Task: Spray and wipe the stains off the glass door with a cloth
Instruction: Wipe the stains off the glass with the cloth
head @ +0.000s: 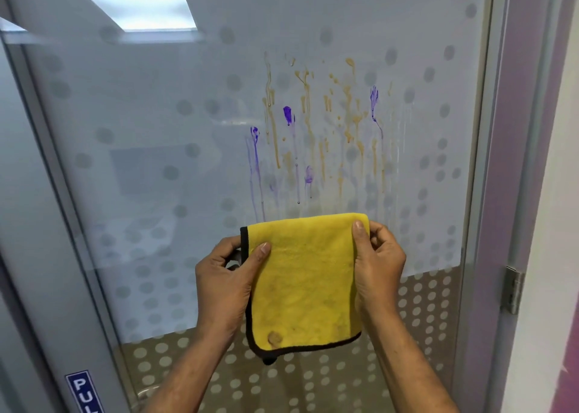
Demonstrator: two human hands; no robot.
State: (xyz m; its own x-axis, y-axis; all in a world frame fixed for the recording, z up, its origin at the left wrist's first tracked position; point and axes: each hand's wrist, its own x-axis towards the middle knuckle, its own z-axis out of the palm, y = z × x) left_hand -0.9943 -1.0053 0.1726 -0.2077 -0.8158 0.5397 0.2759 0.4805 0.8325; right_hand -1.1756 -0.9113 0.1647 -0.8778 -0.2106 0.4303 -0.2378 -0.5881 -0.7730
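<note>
Both hands pinch the folded yellow cloth [304,281] by its upper side edges. The left hand [228,274] has its thumb on the front face and its fingers curled behind the black-trimmed edge. The right hand [379,262] has its thumb on the front near the top fold, with the other fingers curled behind. The cloth hangs flat between them, its long axis vertical, and it has a brown spot [275,337] near its bottom edge.

The stains [313,130] lie directly above the cloth on the glass door [156,130]. They are orange and purple streaks that run downward, and the lowest drips end just above the cloth's top fold. So the coming move, in my judgement, is upward and forward onto the glass. I cannot tell if the cloth already touches the door.

The stained area is a little more to the right hand's side, so this hand seems nearer to most of it. Both forearms rise from below the cloth, with the wrists bent so that the palms face each other.

No spray bottle is in view. Wiping appears not yet begun, because the streaks look unsmeared.

To the right of the cloth are the door frame [517,130] and a metal hinge [512,290]. Below it to the left is a blue sign [83,390].
</note>
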